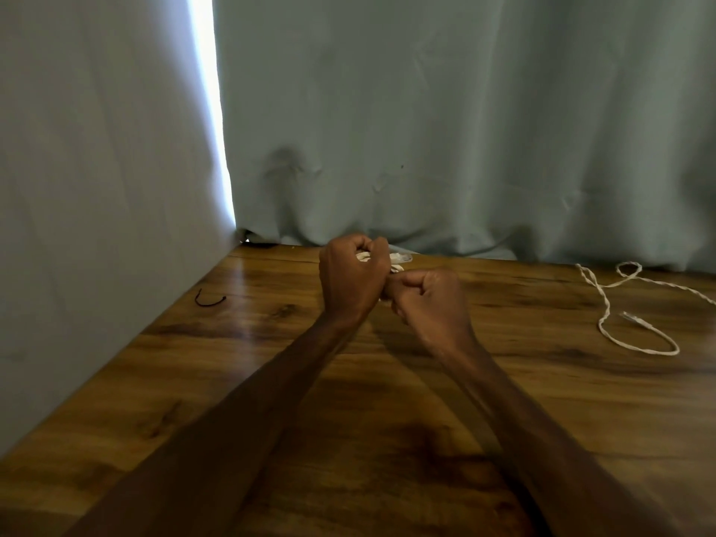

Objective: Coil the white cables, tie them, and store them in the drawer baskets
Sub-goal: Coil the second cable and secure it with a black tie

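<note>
The task looks to be at its middle. Above the far edge of the glossy brown wooden counter (348, 420), the left hand (350, 279) has its fingers curled tight round a small coiled bundle of white cable (399, 258). Only a few loops and a pale end show past the knuckles. The right hand (428, 300) sits just beside it, touching, with its grip closed to a pinch. It appears to hold a strand of the same bundle, though the fingertips hide what lies between them. Whether it is winding the last turn or knotting a tie cannot be told.

So one cable seems coiled or nearly so, and its tying is probably the step in hand. A loose white twisted cable (606, 304) lies uncoiled in open curves on the counter, well apart to the right, so it has yet to be done. A short black wire tie (209, 302) lies unused near the left edge, by the grey-green curtain (426, 129). No drawer or basket is in view, so storing is judged to be wholly ahead.
</note>
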Motion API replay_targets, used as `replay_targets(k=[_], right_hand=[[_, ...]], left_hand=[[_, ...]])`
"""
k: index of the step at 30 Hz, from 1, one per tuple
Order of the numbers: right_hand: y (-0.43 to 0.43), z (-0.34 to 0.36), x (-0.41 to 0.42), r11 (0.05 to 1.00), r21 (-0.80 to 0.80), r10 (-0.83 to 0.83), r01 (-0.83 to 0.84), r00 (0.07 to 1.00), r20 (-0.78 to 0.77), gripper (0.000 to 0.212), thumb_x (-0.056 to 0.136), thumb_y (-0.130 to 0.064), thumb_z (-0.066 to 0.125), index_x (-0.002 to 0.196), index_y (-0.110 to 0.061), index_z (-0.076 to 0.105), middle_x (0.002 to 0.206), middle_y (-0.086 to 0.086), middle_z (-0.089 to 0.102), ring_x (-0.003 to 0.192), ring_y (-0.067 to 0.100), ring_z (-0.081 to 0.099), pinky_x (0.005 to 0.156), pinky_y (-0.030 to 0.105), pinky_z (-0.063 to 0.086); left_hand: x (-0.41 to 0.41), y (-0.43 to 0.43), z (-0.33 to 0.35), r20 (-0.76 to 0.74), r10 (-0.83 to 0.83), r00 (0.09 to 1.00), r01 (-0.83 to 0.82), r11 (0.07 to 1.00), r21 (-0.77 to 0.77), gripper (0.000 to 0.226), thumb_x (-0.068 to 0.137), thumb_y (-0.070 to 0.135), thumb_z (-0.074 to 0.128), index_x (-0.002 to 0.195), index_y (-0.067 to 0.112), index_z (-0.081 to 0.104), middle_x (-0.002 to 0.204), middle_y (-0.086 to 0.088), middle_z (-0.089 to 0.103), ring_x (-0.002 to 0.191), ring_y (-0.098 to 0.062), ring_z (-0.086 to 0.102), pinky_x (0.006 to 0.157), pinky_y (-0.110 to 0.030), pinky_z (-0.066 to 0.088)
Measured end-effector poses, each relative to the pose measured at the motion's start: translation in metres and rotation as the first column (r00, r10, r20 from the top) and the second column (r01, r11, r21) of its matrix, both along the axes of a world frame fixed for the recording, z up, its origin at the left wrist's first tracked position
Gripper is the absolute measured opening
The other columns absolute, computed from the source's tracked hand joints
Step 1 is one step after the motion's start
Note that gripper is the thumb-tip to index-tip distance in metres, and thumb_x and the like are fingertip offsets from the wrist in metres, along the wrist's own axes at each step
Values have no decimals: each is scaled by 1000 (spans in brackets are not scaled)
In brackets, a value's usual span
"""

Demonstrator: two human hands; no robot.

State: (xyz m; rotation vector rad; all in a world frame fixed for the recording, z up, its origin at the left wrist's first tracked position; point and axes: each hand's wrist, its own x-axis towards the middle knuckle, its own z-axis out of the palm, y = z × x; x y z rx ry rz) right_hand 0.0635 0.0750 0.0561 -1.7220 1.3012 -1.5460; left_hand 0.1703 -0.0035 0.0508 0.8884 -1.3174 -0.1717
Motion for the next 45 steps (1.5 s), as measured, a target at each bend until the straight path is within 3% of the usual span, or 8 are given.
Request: replay_targets(k=[6,11,15,19,25,31,37,45], right_hand=[[7,8,-1,987,101,120,-122,993,19,18,94,-12,70,81,-10,82,48,-3,56,41,5,38,43,15,32],[2,3,-3,962,-247,-218,115,867,-448,13,90,-25,72,83,-26,83,63,-13,63,60,3,55,54,16,35],[-6,3,-11,945,-310,-218,105,909,-355,9,85,-17,76,88,-22,83,104,-10,66,94,0,63,76,18,49],[-8,9,-22,986,-162,-47,38,997,-55,16,89,-5,70,86,-12,83,92,-5,80,85,7,73,66,22,54],[-13,11,-36,992,100,47,-78,959,278,16,95,-8,67,92,2,79,85,12,79,71,17,67,60,25,54],[-11,11,-41,980,105,151,-169,975,164,17,88,2,73,104,-1,78,94,10,80,87,27,77,83,33,63],[-14,11,-38,998,-32,61,-57,990,125,22,83,2,80,104,0,73,84,14,79,76,33,76,70,37,65],[-16,11,-42,983,-178,-52,36,995,-86,30,85,-9,82,114,-10,72,82,-3,79,76,7,76,73,18,60]], left_hand=[[16,-12,-7,-5,43,999,-43,996,78,35,80,30,53,49,16,50,43,6,45,44,-9,43,50,-32,36],[16,-16,-15,53,42,998,-49,989,137,34,82,29,58,52,15,54,47,3,50,45,-17,48,49,-28,35],[7,-17,-21,4,-47,999,45,976,212,36,84,24,59,49,19,57,45,7,52,45,-10,48,50,-31,40],[-5,-10,-23,-44,-214,976,218,936,278,36,86,18,59,50,18,61,48,7,56,46,-13,49,50,-29,38],[-19,-1,-30,-89,-278,956,292,887,359,46,95,18,60,49,19,58,45,12,50,45,-2,43,50,-26,37],[-13,0,-27,-71,-178,981,192,922,337,38,88,28,58,56,11,68,50,0,62,47,-7,53,53,-30,45],[-17,0,-25,15,-165,986,150,930,336,39,87,31,54,56,10,66,53,-1,64,50,-11,57,55,-32,46],[-17,8,-19,-20,-238,971,232,919,318,37,96,17,59,62,4,66,60,-11,66,53,-10,55,52,-33,47]])
